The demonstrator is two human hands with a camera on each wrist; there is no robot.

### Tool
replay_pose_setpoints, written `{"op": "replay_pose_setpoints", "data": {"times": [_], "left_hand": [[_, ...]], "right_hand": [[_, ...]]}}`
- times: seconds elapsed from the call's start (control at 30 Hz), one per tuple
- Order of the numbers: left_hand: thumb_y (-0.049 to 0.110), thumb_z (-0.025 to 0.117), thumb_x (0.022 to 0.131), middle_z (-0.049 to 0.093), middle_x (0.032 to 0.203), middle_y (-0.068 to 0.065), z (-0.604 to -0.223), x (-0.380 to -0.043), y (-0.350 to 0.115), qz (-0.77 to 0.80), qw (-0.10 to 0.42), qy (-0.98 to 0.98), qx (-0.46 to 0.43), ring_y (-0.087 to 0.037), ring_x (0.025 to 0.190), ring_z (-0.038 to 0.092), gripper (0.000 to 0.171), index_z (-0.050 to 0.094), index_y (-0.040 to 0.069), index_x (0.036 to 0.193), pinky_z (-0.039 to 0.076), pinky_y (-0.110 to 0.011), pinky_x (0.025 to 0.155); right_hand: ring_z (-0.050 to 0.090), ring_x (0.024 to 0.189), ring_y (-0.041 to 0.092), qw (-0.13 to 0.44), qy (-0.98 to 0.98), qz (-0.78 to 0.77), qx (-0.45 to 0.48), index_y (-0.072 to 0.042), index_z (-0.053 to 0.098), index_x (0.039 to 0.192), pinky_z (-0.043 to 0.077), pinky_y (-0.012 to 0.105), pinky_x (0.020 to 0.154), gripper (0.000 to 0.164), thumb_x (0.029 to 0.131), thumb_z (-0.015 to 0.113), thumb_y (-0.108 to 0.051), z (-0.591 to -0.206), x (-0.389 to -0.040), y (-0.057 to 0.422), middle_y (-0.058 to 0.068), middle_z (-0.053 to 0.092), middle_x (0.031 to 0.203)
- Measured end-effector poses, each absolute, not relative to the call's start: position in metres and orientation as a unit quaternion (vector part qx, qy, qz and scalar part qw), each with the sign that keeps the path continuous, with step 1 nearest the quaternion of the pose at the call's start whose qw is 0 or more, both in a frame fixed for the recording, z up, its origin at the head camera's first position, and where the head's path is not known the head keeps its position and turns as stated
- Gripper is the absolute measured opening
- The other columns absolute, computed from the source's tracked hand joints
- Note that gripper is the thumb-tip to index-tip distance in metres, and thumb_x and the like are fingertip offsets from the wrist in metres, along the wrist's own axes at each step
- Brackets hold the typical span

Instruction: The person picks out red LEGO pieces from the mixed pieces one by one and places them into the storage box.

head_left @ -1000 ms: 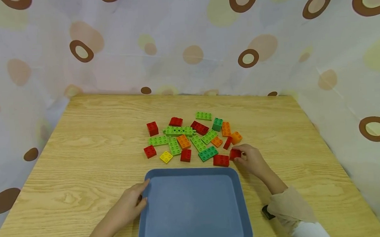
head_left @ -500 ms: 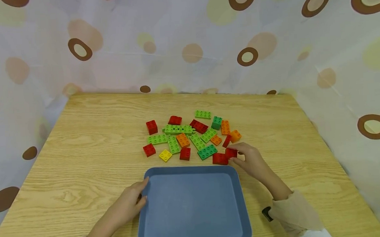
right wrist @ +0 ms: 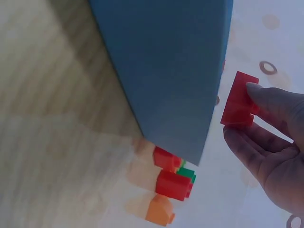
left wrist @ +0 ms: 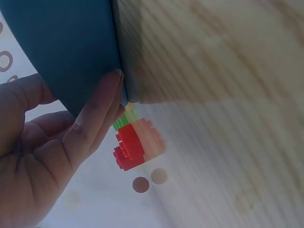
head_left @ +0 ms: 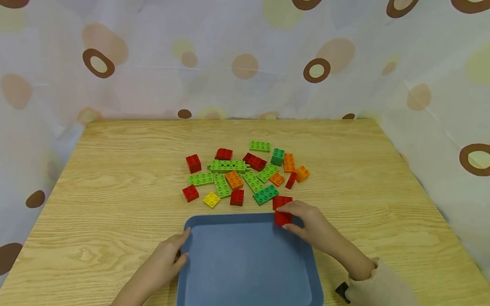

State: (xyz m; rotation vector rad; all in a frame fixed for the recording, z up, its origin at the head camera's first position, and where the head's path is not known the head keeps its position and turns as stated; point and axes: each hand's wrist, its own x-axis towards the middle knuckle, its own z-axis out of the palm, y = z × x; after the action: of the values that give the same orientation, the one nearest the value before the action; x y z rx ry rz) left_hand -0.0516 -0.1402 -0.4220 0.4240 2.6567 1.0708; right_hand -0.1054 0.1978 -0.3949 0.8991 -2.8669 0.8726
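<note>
In the head view my right hand pinches a red toy brick between thumb and fingers, over the far right corner of the blue-grey tray. The right wrist view has this red brick higher than the rim, beside the tray's outer wall. At the tray's left side, my left hand grips the edge near the far corner. From the left wrist, its fingers press flat along the outer wall, with another digit reaching over the rim.
Beyond the tray lie several loose bricks: red, orange, light green such as the long plate, dark green and yellow. Another red brick sits right behind the tray's far right edge. A patterned cloth hangs behind the wooden table.
My right hand has brought the red brick left and toward me, from the table beside the other red brick to over the tray's corner. My left hand stays at the tray's left edge.
</note>
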Motion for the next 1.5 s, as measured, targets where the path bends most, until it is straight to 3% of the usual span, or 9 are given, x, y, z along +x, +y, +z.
{"op": "replay_pose_setpoints", "data": {"times": [0.33, 1.2, 1.33, 1.5], "left_hand": [[-0.005, 0.056, 0.083, 0.056, 0.12, -0.029, -0.423, -0.051, -0.14, 0.362, 0.117, 0.911, 0.161, -0.016, 0.081, 0.054, 0.05, 0.041, -0.019, 0.128, 0.046, -0.023, 0.063], [-0.004, 0.057, 0.083, 0.056, 0.121, -0.027, -0.422, -0.053, -0.141, 0.357, 0.122, 0.913, 0.156, -0.016, 0.081, 0.052, 0.051, 0.041, -0.017, 0.13, 0.044, -0.024, 0.064], [-0.004, 0.057, 0.083, 0.056, 0.121, -0.027, -0.422, -0.053, -0.141, 0.356, 0.124, 0.913, 0.156, -0.016, 0.081, 0.052, 0.051, 0.042, -0.017, 0.13, 0.044, -0.024, 0.064], [-0.004, 0.058, 0.083, 0.057, 0.121, -0.027, -0.422, -0.053, -0.142, 0.354, 0.123, 0.913, 0.158, -0.013, 0.077, 0.05, 0.051, 0.042, -0.017, 0.13, 0.043, -0.022, 0.062]], "right_hand": [[0.061, 0.099, 0.027, -0.051, -0.915, 0.255, 0.309, -0.001, 0.065, 0.107, 0.052, 0.036, 0.083, 0.032, 0.076, 0.071, -0.003, -0.417, -0.093, 0.195, 0.012, 0.065, 0.106], [0.059, 0.1, 0.023, -0.07, -0.927, 0.236, 0.282, -0.002, 0.063, 0.113, 0.05, 0.036, 0.084, 0.04, 0.075, 0.074, -0.007, -0.43, -0.092, 0.194, 0.009, 0.063, 0.106], [0.06, 0.103, 0.025, -0.055, -0.926, 0.236, 0.29, -0.001, 0.063, 0.113, 0.051, 0.036, 0.085, 0.042, 0.075, 0.075, -0.012, -0.424, -0.095, 0.197, 0.011, 0.064, 0.11], [0.062, 0.099, 0.026, 0.015, -0.92, 0.257, 0.295, 0.001, 0.065, 0.11, 0.052, 0.038, 0.081, 0.041, 0.072, 0.077, -0.011, -0.41, -0.107, 0.202, 0.011, 0.067, 0.107]]}}
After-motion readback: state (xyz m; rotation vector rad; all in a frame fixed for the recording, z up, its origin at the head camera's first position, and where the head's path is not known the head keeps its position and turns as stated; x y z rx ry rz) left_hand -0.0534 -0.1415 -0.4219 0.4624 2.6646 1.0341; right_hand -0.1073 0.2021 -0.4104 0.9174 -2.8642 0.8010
